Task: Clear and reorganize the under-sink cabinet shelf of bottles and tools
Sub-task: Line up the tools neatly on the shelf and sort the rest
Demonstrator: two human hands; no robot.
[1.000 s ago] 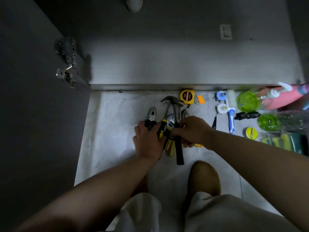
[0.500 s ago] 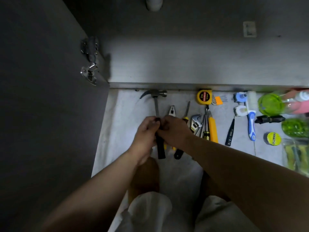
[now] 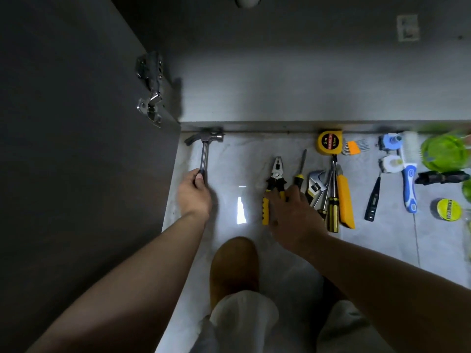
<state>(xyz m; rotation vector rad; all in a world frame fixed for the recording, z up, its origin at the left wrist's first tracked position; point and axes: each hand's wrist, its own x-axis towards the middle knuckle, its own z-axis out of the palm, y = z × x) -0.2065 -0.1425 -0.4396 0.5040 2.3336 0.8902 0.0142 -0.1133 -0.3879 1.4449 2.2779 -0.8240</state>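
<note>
My left hand (image 3: 195,194) grips the handle of a claw hammer (image 3: 204,146), whose head lies by the cabinet's base at the far left of the floor. My right hand (image 3: 293,215) rests with spread fingers on the yellow-and-black pliers (image 3: 276,174), covering one handle and a screwdriver's handle (image 3: 298,178). To the right lie an adjustable wrench (image 3: 316,184), more screwdrivers (image 3: 332,212) and a yellow utility knife (image 3: 345,200). A yellow tape measure (image 3: 328,142) and a hex key set (image 3: 354,147) sit near the cabinet edge.
Further right lie a black tester pen (image 3: 372,200), a blue-and-white brush (image 3: 409,179), round tape rolls (image 3: 388,145), a yellow-green tape roll (image 3: 448,208) and green bottles (image 3: 444,151). The open cabinet door (image 3: 76,149) stands at left. My brown slipper (image 3: 234,266) is below.
My left hand has carried the hammer left, away from the pile, to the floor by the cabinet door. My right hand let go of it and moved right onto the pliers.
</note>
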